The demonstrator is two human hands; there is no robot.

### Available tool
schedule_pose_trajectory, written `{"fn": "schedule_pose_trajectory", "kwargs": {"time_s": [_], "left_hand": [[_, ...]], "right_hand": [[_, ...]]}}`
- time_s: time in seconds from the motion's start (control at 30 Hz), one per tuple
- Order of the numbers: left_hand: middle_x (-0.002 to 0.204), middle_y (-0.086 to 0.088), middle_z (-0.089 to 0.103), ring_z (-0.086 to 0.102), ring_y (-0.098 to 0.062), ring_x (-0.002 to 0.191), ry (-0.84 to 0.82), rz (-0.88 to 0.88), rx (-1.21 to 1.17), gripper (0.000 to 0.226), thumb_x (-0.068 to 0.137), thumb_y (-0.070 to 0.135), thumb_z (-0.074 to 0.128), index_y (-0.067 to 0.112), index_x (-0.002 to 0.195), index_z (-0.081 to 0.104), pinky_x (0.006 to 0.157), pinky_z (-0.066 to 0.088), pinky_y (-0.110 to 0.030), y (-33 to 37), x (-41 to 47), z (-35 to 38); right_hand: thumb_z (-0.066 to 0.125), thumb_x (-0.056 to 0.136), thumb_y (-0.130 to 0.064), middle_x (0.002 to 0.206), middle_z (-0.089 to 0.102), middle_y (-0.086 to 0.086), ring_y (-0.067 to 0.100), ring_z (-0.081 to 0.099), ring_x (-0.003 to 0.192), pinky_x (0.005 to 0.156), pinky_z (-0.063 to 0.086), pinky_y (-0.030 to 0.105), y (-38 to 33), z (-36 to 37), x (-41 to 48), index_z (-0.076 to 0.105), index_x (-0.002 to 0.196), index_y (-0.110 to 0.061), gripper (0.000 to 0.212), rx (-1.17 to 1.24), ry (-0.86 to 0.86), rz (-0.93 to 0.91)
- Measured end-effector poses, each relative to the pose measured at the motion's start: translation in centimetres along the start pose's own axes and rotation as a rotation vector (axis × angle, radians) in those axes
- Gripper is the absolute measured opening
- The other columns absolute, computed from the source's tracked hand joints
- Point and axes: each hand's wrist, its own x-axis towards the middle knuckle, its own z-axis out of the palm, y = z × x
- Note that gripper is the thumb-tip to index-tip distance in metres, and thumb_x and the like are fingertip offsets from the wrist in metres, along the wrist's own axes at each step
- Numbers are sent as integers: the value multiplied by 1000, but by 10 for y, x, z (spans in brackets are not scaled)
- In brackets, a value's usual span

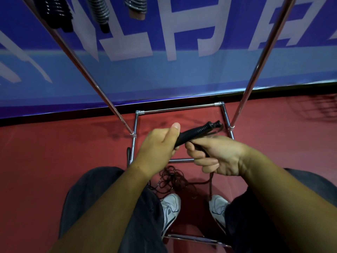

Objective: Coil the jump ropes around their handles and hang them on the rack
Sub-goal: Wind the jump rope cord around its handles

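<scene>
1. Up at the top of the head view, three coiled jump ropes (101, 11) are hanging on the rack (255, 70). So part of the job is looking done already.
2. Down low, between the person's shoes (170, 207), the loose rope (171, 179) is lying in a messy pile on the red floor (54, 152). It is not looking wound up yet, so this rope seems to be only at the start.
3. The left hand (156, 145) is curling its fingers round the near end of the black handle (197, 133), with the thumb sticking up. The handle is pointing away to the right, and its far tip is poking out above the right hand.
4. The right hand (217, 157) is sitting just beside the left one, under the handle, almost touching it. Its fingers are closing tight on something dark. It is too hidden to tell if that is a second handle or just rope. A strand is dropping from this hand to the pile on the floor.
5. Most of the work on this rope is waiting: winding the whole pile round the handle, then lifting it up to hang beside the other three.
</scene>
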Motion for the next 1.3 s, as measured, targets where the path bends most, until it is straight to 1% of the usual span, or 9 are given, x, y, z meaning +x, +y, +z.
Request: {"fn": "schedule_pose_trajectory", "kwargs": {"time_s": [0.1, 0.2, 0.33, 0.53, 0.77, 0.87, 1.0, 1.13, 1.3], "left_hand": [[46, 7, 49, 43, -7, 44, 43, -42, -60, 60, 110, 42, 35, 18, 60, 56, 49, 35, -22, -1, 1, 3], [48, 4, 47, 42, -13, 45, 50, -125, -163, 61, 108, 47, 36, 20, 57, 54, 55, 35, -30, -5, 7, 4], [46, 4, 44, 37, -14, 40, 93, -198, -277, 61, 104, 50, 38, 22, 51, 53, 56, 30, -32, -10, 12, 6], [45, 8, 54, 48, -5, 46, 178, -158, 4, 62, 109, 38, 37, 17, 52, 53, 54, 36, -23, -5, 12, 11], [60, -4, 58, 50, -17, 60, 185, 9, 235, 48, 110, 26, 38, 7, 70, 56, 62, 34, -28, -4, 12, 16], [54, -1, 51, 50, -19, 60, 201, 10, 200, 50, 110, 26, 39, 8, 66, 55, 58, 35, -25, -4, 15, 15], [65, 3, 60, 39, 4, 56, 263, 80, 251, 40, 109, 29, 42, 12, 83, 67, 62, 36, -6, -10, 15, 16], [51, 10, 39, 35, -5, 45, 348, 167, 386, 44, 108, 24, 48, 15, 65, 49, 54, 26, -24, -17, 20, 17], [59, 0, 52, 50, -26, 56, 81, 105, 569, 50, 109, 38, 31, 20, 66, 48, 60, 36, -36, -27, 22, 14]], "right_hand": [[45, 108, -27, 58, 40, -8, 7, 21, 42, 39, 13, 20, 11, 8, 13, 57, 78, -17, 34, -140, 247, -196], [53, 105, -27, 58, 54, -12, 9, 45, 51, 50, 36, 22, 23, 14, 20, 61, 84, -32, 23, -669, 546, -633], [59, 102, -24, 83, 71, -8, 7, 60, 73, 68, 41, 19, 32, 23, 24, 72, 107, -22, 14, -931, 621, -823], [51, 104, -28, 60, 57, -5, 18, 51, 61, 61, 35, 31, 30, 26, 22, 59, 74, -21, 32, -944, 619, -620], [43, 107, -26, 64, 47, -14, 10, 44, 61, 60, 33, 17, 33, 31, 20, 40, 69, -30, 38, -1020, 432, -539], [43, 108, -27, 64, 52, -11, 10, 45, 63, 62, 36, 24, 35, 35, 22, 50, 74, -24, 34, -913, 466, -588], [38, 110, -32, 50, 36, -12, 8, 30, 42, 45, 29, 25, 26, 37, 18, 48, 74, -19, 40, -530, 305, -345], [39, 110, -33, 51, 25, 0, 12, 18, 42, 41, 16, 17, 19, 42, 2, 55, 76, -12, 44, -242, 169, -187], [55, 103, -38, 51, 30, -2, 12, 22, 45, 43, 21, 24, 8, 27, -6, 48, 62, -6, 52, -558, 283, -386]]}}
